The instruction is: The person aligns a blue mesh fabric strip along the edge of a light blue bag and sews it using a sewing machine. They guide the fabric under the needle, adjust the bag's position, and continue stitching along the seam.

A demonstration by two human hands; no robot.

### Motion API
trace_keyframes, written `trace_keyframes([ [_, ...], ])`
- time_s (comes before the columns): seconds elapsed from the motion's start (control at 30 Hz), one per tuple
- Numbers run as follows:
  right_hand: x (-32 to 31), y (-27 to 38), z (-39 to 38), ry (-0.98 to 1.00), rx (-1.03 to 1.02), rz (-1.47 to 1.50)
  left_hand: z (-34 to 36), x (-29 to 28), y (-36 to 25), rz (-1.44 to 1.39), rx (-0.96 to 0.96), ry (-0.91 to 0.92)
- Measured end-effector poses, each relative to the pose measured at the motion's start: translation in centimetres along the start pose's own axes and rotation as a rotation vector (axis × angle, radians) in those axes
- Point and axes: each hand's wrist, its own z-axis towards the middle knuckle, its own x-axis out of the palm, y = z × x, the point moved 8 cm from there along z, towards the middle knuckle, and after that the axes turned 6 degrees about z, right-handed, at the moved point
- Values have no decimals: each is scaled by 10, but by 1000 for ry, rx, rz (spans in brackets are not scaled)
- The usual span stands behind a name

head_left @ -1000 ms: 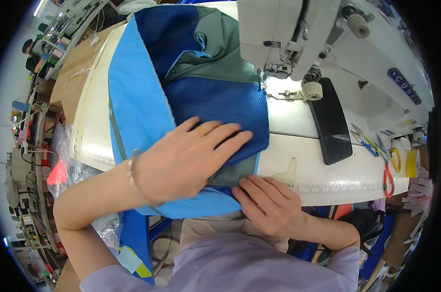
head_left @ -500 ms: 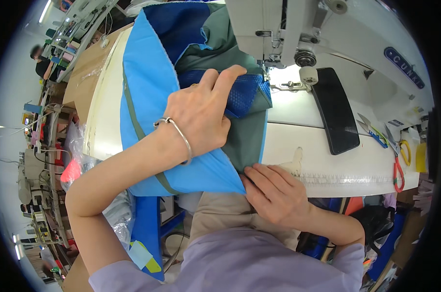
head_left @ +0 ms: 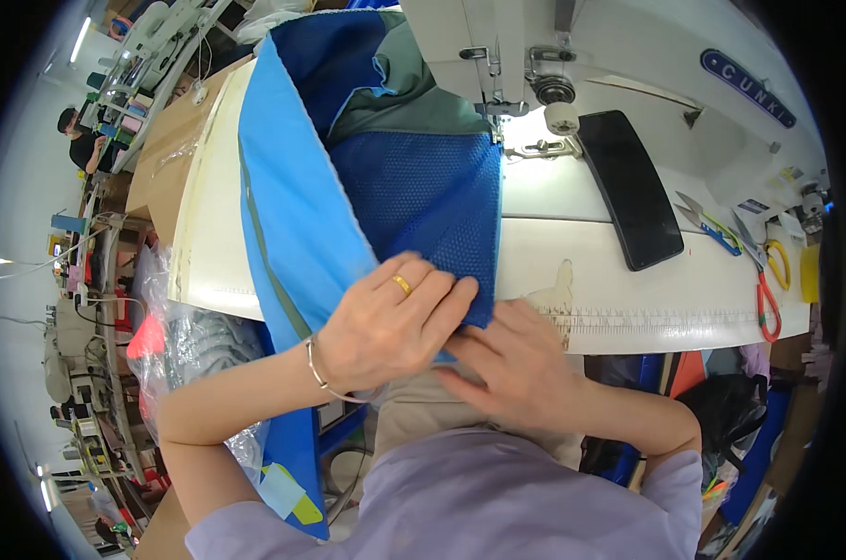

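A fabric piece (head_left: 292,187) of light blue, grey-green and dark blue mesh lies on the sewing table, its right edge running up to the presser foot of a white sewing machine (head_left: 441,56). At the near end of the dark blue mesh (head_left: 413,187), my left hand (head_left: 395,313) pinches the cloth, with a ring and a bangle showing. Right beside it, my right hand (head_left: 511,359) grips the near corner over my lap. Part of the cloth is hidden under the fingers.
A black phone (head_left: 630,191) lies on the table right of the needle. Red-handled scissors (head_left: 766,303), yellow-handled scissors (head_left: 777,266) and blue-handled snips (head_left: 717,233) sit farther right. Plastic-wrapped material (head_left: 208,345) is at the left. A person (head_left: 82,140) is in the far left background.
My left hand has moved from near the needle down to the cloth's near edge, beside my right hand. The grey-green flap is turned away, and the dark blue mesh now lies spread out.
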Motion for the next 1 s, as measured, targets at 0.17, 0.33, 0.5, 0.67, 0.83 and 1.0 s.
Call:
trace_keyframes([
  [0.17, 8, 18, -24, 15, -109, -85, -13, 8, 3, -32, -39, -19],
  [0.33, -3, 25, -32, 16, -146, -169, -11, 9, 0, -89, -41, 40],
  [0.5, -5, 27, -38, 29, -153, -206, -7, 19, -5, -123, -37, 55],
  [0.67, -8, 26, -39, 74, -161, -215, -6, 22, -5, -155, -41, 92],
  [0.83, -12, 24, -34, 129, -183, -181, -4, 23, -7, -142, -13, 98],
  [1.0, -14, 14, -23, 154, -187, -145, 2, 26, 1, -124, 23, 74],
])
